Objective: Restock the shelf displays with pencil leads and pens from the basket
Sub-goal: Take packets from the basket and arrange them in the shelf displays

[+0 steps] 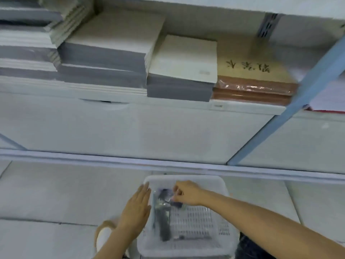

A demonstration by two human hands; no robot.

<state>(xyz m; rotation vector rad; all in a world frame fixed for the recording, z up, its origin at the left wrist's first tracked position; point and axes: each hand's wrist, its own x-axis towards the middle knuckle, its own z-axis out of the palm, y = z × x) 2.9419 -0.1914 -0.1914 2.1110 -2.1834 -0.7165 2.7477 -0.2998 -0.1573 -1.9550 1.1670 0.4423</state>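
Pinching the edge of a wrapped packet [177,204] in the basket [196,178], right hand [188,193] is gripping narrowly; left hand [137,206] is lying flat alongside. Likely light, slippery.

Only one print shows: three dark brush-style Chinese characters [248,66] on the tan cover of the wrapped pad stack [261,86] near the shelf's [242,107] right end. They appear upside down and too blurred to read. A faint mark [204,72] on the neighbouring white pad's [183,57] corner is illegible.
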